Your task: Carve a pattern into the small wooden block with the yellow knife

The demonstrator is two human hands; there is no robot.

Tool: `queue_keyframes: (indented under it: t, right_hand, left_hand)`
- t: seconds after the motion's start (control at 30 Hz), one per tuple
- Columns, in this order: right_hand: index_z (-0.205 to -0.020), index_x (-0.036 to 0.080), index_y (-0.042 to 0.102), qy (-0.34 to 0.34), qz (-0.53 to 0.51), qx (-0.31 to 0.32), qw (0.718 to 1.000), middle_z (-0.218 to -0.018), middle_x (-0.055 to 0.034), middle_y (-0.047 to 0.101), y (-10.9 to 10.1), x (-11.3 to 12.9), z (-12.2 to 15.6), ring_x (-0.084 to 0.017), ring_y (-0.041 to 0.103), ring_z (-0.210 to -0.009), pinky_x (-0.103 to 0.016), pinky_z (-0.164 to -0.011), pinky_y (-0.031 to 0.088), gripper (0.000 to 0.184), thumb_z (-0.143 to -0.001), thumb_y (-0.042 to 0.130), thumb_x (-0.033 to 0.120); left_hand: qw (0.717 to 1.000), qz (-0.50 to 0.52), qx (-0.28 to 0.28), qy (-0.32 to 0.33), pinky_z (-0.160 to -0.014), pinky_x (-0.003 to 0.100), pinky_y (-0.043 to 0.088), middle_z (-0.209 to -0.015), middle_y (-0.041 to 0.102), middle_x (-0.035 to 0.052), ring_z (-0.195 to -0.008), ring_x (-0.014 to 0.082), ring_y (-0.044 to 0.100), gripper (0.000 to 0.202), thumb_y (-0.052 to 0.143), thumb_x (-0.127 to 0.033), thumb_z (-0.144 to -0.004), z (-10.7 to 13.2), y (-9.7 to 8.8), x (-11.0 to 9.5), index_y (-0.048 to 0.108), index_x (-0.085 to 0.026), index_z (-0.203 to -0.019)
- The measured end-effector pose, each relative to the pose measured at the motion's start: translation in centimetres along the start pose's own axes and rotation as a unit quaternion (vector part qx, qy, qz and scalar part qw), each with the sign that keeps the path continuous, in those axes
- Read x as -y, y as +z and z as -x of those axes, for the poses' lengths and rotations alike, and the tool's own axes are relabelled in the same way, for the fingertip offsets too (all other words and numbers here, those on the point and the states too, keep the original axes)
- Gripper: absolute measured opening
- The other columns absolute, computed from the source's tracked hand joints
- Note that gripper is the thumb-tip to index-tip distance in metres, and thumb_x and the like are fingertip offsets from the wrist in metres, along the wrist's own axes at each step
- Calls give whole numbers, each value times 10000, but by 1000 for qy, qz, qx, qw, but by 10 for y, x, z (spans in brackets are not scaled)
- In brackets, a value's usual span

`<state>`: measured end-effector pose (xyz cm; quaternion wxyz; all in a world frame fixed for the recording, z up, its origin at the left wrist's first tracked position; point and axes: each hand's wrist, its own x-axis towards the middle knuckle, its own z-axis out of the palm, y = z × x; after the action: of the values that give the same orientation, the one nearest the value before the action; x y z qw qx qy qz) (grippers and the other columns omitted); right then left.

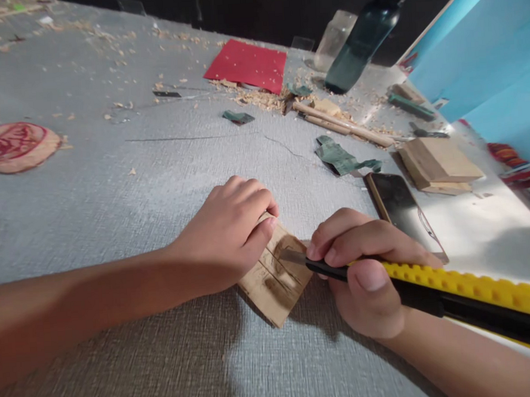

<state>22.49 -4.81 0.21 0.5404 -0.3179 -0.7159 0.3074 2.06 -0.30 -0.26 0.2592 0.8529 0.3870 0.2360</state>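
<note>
The right hand is closed around a yellow-and-black utility knife, thumb pressed on top of the handle and the fingers curled beneath, with the short blade resting on the face of a small wooden block. The left hand pins that block flat, its fingers bent over the far edge and their tips lying close beside the blade. The block sits near the front edge of the bench, on a grey textured covering, and shows scored lines and darker patches on its upper face. Just beyond the right hand lies a dark phone; farther toward the right edge rest two stacked wood pieces, green scraps, thin sticks and shavings, with a red sheet and a dark bottle near the far edge. Hazard: a blade slipping along the grain would likely travel toward the holding fingertips; a loosely pinned block may skid on the covering.
</note>
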Motion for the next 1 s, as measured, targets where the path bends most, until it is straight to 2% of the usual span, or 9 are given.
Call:
queue_keyframes:
  t: [0.27, 0.5, 0.77, 0.87, 1.0]
  right_hand:
    - [-824, 244, 688, -15, 3, -17, 1000, -725, -29, 680, 5, 1, -3, -195, 652, -623, -341, -530, 559, 162, -953, 656, 337]
    - [-852, 227, 690, -19, 14, 5, 1000, -774, -41, 706, 6, 0, -3, -183, 667, -674, -324, -577, 563, 90, -925, 684, 278]
    - [-823, 221, 675, 4, 57, 38, 998, -774, -37, 720, 7, 8, -13, -162, 682, -679, -305, -622, 575, 74, -882, 717, 207]
    - [-786, 216, 666, -3, 63, 42, 997, -725, -37, 704, 9, 11, -14, -161, 675, -636, -296, -568, 562, 105, -855, 715, 155]
    - [-698, 188, 610, -58, 2, -6, 998, -625, -17, 606, 11, 8, -5, -138, 601, -512, -263, -418, 464, 166, -839, 685, 141]
  left_hand:
    - [1000, 0, -1, 2, -914, 433, 391, -1081, 621, 36, -1057, 228, 498, 143, 476, -229, -1005, 0, -1, -1, 612, -186, -988]
    - [998, 60, -12, -29, -963, 411, 400, -1055, 657, 17, -1095, 212, 517, 317, 361, -239, -1060, -1, -4, -1, 674, -214, -1017]
    - [999, 36, -1, -19, -984, 410, 400, -1111, 662, 19, -1142, 224, 513, 256, 431, -212, -1026, -1, -2, 1, 687, -218, -1033]
    - [1000, 26, -1, -16, -981, 419, 403, -1108, 656, 18, -1138, 228, 507, 234, 442, -207, -1020, -1, -1, 0, 676, -216, -1015]
    - [1000, 19, -2, -18, -982, 428, 405, -1096, 650, 17, -1124, 224, 498, 237, 435, -202, -1028, -1, 0, 1, 672, -211, -1016]
